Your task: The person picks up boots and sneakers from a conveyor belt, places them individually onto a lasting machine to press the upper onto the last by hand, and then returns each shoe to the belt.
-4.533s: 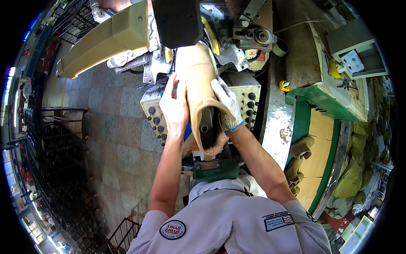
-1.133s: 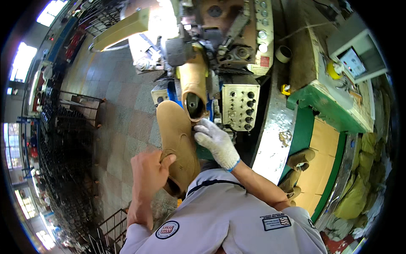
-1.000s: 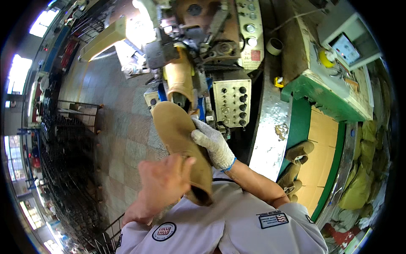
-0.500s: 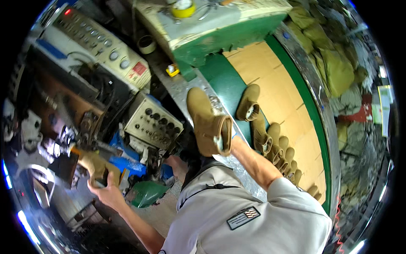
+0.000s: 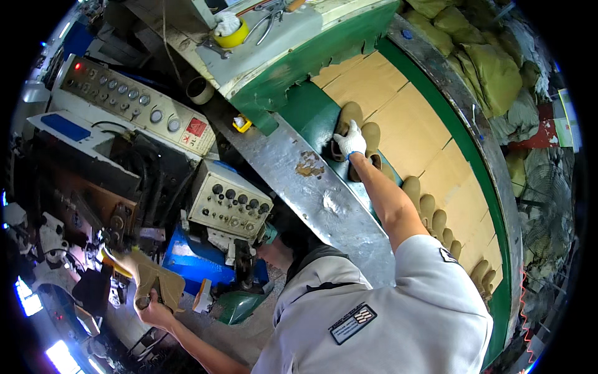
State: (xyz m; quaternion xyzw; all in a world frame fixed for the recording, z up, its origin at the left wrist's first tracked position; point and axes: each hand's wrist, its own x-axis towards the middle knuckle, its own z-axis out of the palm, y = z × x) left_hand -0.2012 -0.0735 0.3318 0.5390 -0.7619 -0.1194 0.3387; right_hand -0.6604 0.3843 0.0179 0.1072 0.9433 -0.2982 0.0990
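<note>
At the lower left, my bare left hand (image 5: 154, 313) is closed on the shaft of a tan boot (image 5: 163, 283). That boot's toe points up and left, close against the machine's working parts (image 5: 103, 252). My right hand (image 5: 351, 141), in a white glove, reaches out over the green and cardboard-lined bench. Its fingers grip the upper part of another tan boot (image 5: 350, 113), partly covering it. Directly to the right stands a further tan boot (image 5: 371, 136), and a row of similar boots (image 5: 427, 206) runs along the cardboard toward me.
A bare metal ledge (image 5: 355, 240) lies between me and the bench. Left stand a gauge panel (image 5: 134, 103) and a knob control box (image 5: 230, 202). Pliers (image 5: 269, 25) and a yellow tape roll (image 5: 232, 37) sit on the far cabinet. Olive sacks (image 5: 489, 81) are piled right.
My right hand has carried its boot from above the metal ledge away and to the right, onto the bench beside the others. The left hand still holds its boot by the machine, now tilted differently.
</note>
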